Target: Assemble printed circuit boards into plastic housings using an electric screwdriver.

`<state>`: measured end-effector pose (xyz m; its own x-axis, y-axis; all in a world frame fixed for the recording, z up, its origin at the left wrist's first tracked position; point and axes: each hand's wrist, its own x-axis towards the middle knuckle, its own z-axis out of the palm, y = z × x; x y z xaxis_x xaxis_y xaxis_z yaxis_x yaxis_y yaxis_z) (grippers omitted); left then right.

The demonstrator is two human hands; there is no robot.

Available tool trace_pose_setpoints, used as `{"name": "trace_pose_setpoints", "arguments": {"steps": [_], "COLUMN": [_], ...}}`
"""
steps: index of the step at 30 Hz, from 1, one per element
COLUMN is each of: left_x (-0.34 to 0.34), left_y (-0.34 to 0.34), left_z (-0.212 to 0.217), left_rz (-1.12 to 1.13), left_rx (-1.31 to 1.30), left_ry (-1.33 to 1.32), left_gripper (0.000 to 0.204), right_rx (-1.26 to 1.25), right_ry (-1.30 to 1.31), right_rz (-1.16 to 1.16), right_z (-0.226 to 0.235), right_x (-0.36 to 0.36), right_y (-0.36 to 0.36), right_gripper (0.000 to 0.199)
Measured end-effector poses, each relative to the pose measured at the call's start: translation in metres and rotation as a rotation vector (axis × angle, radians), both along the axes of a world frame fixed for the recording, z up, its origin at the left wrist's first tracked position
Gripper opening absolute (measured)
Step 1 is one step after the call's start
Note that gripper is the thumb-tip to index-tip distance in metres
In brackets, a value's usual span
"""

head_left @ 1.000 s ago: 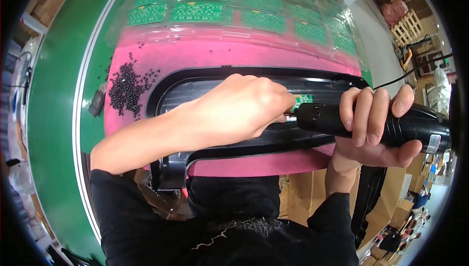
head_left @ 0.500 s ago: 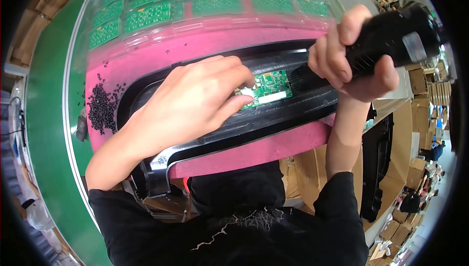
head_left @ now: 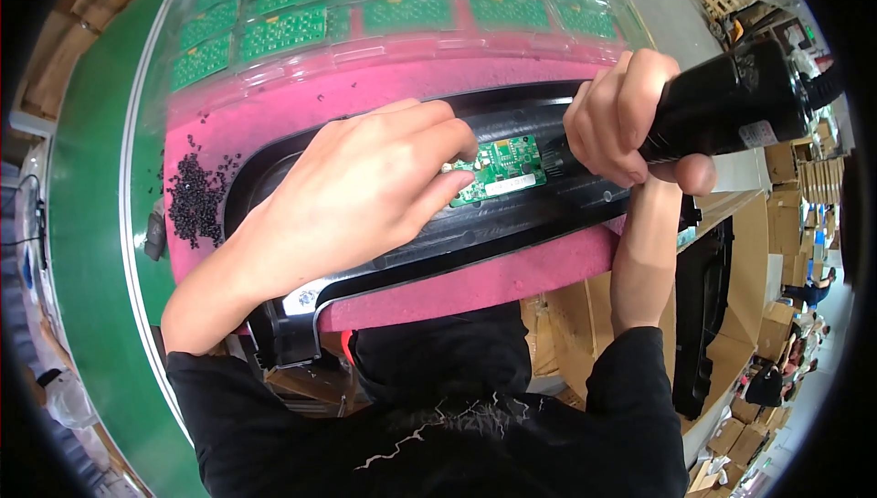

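The fingers (head_left: pixel 438 146) of the left hand (head_left: pixel 356 192) lie flat and spread, not closed around anything, and their tips press on the left end of a small green circuit board (head_left: pixel 502 162). The board sits just beyond these fingertips, inside a long black plastic housing (head_left: pixel 512 219). To the right of the board, the fingers (head_left: pixel 630 105) of the right hand (head_left: pixel 630 123) are wrapped tightly around a black electric screwdriver (head_left: pixel 731 100), whose front end is just beside the right edge of the board. Under the housing lies a pink foam pad (head_left: pixel 493 279). Left of the left hand, a pile of small black screws (head_left: pixel 194 201) rests on the pad. Beyond both hands, clear trays with more green boards (head_left: pixel 402 9) stand on the green counter (head_left: pixel 87 178)
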<state>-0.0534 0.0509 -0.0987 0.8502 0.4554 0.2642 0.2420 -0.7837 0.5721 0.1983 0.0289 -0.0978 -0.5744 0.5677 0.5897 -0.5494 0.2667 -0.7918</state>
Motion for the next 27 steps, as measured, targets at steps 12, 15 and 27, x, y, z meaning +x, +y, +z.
{"name": "trace_pose_setpoints", "arguments": {"steps": [12, 15, 27], "left_x": [-0.007, -0.011, -0.035], "left_y": [0.011, 0.015, 0.037], "left_z": [0.023, 0.03, 0.021], "left_rz": [0.165, 0.205, 0.127], "left_rx": [0.131, 0.157, 0.125], "left_ry": [-0.07, -0.093, 0.693], "left_gripper": [0.012, 0.012, 0.029], "right_rx": [-0.166, -0.12, -0.841], "right_ry": [-0.071, -0.081, 0.517], "right_rz": [-0.232, -0.016, -0.78], "right_z": [0.005, 0.003, 0.007], "right_x": [0.01, 0.008, 0.02], "right_y": [-0.017, -0.016, -0.006], "right_gripper": [0.048, 0.046, 0.025]}}
